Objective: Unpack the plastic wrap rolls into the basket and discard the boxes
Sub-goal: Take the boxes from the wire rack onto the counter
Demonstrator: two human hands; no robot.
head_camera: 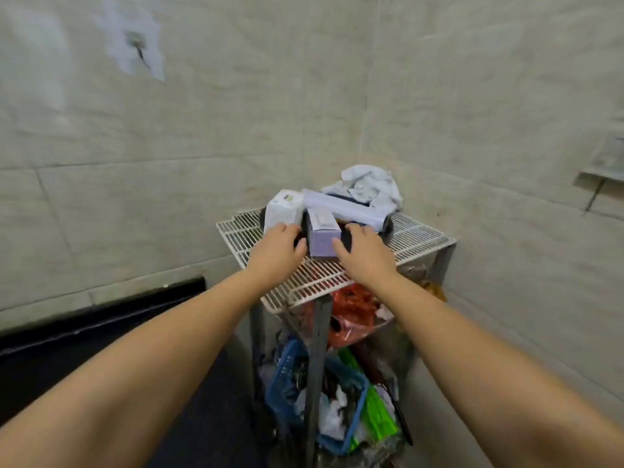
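Observation:
Three pale lilac plastic wrap boxes lie in a dark basket (pixel 386 228) on a white wire shelf (pixel 415 241). The nearest box (pixel 322 233) points toward me. My left hand (pixel 278 249) rests at its left side, fingers curled on the basket's dark rim. On the box's right side, my right hand (pixel 363 253) has its fingers on the rim too. Another box (pixel 283 209) stands at the left, and a long one (pixel 344 207) lies across the back. The basket is mostly hidden by boxes and hands.
A crumpled white cloth or bag (pixel 366 185) sits behind the boxes in the tiled wall corner. Under the shelf are a red plastic bag (pixel 351 315), a blue basket (pixel 290 376) of clutter and green packets (pixel 378 413). A black surface (pixel 84 336) lies to the left.

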